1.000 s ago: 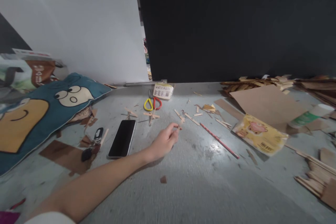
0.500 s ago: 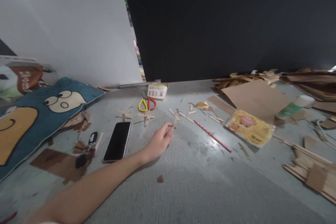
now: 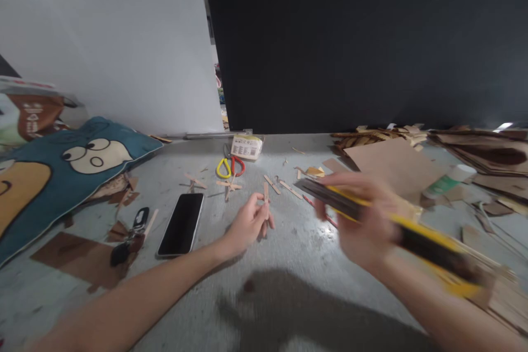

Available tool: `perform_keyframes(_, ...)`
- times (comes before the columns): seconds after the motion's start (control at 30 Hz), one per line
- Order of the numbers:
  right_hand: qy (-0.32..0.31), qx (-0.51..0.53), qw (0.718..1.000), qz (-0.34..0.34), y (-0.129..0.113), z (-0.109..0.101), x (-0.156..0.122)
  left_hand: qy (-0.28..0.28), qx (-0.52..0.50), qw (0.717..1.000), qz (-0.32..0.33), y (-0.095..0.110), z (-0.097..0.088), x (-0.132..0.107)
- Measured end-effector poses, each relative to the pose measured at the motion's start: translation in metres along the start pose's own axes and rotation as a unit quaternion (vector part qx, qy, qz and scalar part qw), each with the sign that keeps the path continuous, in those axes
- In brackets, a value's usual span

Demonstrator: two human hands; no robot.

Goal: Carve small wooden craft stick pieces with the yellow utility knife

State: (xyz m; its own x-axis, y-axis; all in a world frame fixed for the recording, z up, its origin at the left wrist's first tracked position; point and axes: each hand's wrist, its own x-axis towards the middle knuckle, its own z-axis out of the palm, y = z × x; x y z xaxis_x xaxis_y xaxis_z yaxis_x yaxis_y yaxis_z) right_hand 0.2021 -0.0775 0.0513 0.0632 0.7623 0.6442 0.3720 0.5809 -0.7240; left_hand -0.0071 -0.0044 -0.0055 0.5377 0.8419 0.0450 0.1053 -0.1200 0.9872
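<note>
My left hand [image 3: 246, 224] rests on the grey floor and pinches a short wooden stick [image 3: 266, 193], which stands upright between its fingers. My right hand [image 3: 365, 220] is in the air to the right of it, smeared by motion. It grips a long yellow and black utility knife [image 3: 396, 225] that points up and left, its tip close to the stick. A thin red pencil [image 3: 325, 217] on the floor is partly hidden behind the right hand.
A black phone [image 3: 181, 224] and keys [image 3: 132, 236] lie left of my left hand. Yellow and red scissors [image 3: 230, 166], a small white pack [image 3: 246, 146] and loose stick pieces lie farther back. Cardboard sheets [image 3: 396, 162] and a glue bottle [image 3: 447, 182] sit right; a blue cushion [image 3: 49, 176] left.
My right hand has come into view from the right with the utility knife. My left hand has lifted the stick from the floor and turned it upright.
</note>
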Motion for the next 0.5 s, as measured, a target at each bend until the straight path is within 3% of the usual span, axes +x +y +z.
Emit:
perform_keyframes(0.17,-0.084,-0.055,0.987,-0.123,0.030,0.038,-0.005,0.010,-0.016,1.000,0.006,-0.007,-0.001,0.001)
perform_keyframes(0.27,-0.114,-0.103,0.969,-0.193,0.048,0.047,-0.010,0.017,-0.006,1.000,0.011,-0.008,-0.002,-0.001)
perform_keyframes(0.5,-0.111,-0.137,0.970,-0.168,0.051,0.046,-0.014,0.019,0.002,1.000,-0.008,0.001,0.000,-0.003)
